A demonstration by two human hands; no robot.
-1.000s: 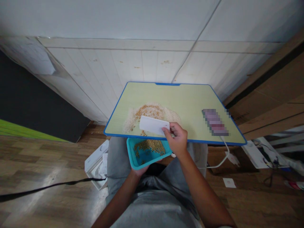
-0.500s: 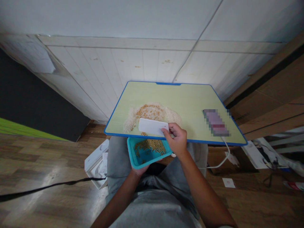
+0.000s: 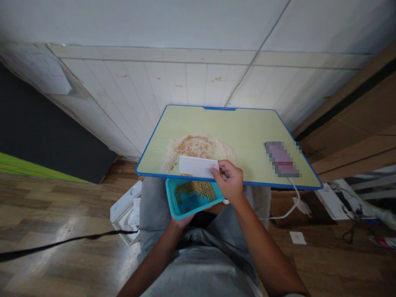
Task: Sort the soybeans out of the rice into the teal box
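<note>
My right hand (image 3: 229, 178) pinches the right end of a flat white card (image 3: 198, 166), held near the front edge of the small table (image 3: 247, 128). Just behind the card lies a pile of white rice grains (image 3: 227, 150) with yellow soybeans (image 3: 185, 144) mixed in. A few beans show at the table's edge beneath the card. My left hand (image 3: 183, 222) supports a turquoise plastic tub (image 3: 171, 202) from below, under that edge; most of its fingers are hidden. Soybeans cover part of the tub's bottom.
A blurred-out phone (image 3: 281, 160) rests on the table's right side, with a white cable (image 3: 287, 215) running down from it. An open white box (image 3: 125, 212) stands on the floor at left. Brown cardboard (image 3: 355, 123) rises at right, a pale panelled wall (image 3: 194, 82) behind.
The white card has shifted slightly left and tipped a little, now covering more of the beans at the table's edge. The tub stays in place.
</note>
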